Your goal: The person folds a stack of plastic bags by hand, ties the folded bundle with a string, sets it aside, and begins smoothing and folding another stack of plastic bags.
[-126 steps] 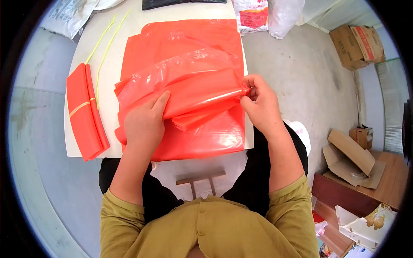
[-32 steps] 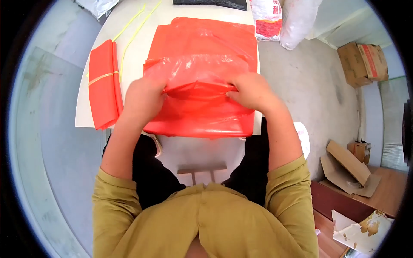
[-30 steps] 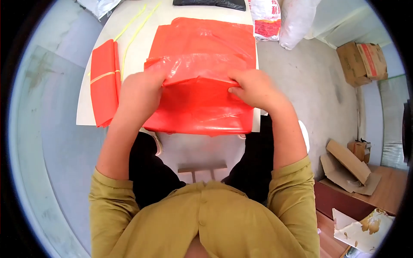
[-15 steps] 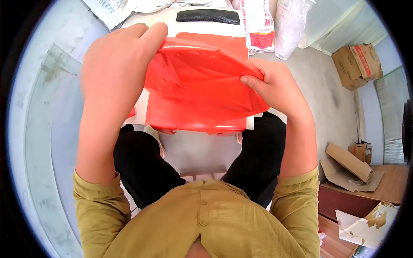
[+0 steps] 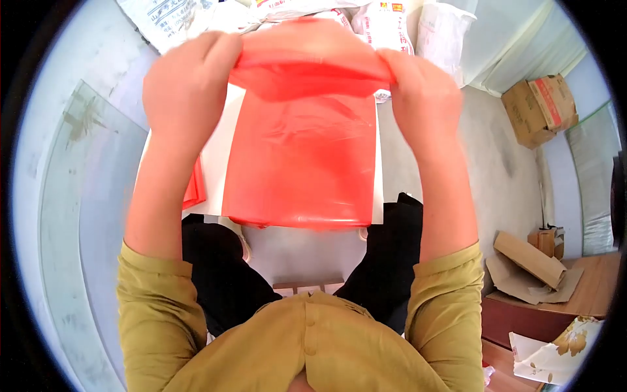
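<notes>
A thin red plastic bag is stretched between my two hands above the far part of the table. My left hand grips its left end with fingers curled round the edge. At the opposite end my right hand is closed on the film, slightly blurred. Beneath lies flat red plastic, its near end hanging at the front edge of the white table. Whether it joins the held bag I cannot tell. A smaller folded red piece rests beside my left forearm.
White printed sacks stand behind the table, with a pale plastic-wrapped bundle at their right. A cardboard box sits farther right on the floor. Flattened cardboard lies on a brown wooden surface. Glass panels lean at left.
Both hands have moved, the right one up and outward, pulling the bag's edge taut and away from me. The raised film now covers the black roll seen earlier.
</notes>
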`<action>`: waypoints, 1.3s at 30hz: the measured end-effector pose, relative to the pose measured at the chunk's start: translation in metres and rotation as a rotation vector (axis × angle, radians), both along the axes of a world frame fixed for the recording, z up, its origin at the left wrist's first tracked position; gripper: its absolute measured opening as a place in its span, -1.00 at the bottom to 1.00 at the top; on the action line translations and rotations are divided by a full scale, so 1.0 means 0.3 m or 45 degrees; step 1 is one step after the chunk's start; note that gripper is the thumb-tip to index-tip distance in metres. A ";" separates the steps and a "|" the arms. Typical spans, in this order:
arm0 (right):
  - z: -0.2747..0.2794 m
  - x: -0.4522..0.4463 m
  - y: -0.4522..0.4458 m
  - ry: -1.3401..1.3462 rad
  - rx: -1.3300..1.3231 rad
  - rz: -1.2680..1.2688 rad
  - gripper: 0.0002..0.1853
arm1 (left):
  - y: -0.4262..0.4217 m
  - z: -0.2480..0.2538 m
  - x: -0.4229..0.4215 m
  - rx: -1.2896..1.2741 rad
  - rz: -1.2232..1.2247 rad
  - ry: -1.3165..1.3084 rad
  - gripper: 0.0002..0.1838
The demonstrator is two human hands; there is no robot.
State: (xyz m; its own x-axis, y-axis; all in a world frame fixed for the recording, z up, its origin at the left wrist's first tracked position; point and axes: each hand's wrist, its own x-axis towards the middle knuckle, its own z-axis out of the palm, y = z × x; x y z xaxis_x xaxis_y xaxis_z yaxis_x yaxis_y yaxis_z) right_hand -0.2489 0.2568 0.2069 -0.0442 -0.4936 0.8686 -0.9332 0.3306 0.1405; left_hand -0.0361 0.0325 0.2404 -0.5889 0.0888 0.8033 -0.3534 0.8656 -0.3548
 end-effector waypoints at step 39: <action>-0.745 0.450 -0.048 -0.957 0.970 0.281 -0.37 | 0.149 -0.883 0.424 0.892 -0.167 -0.975 -0.45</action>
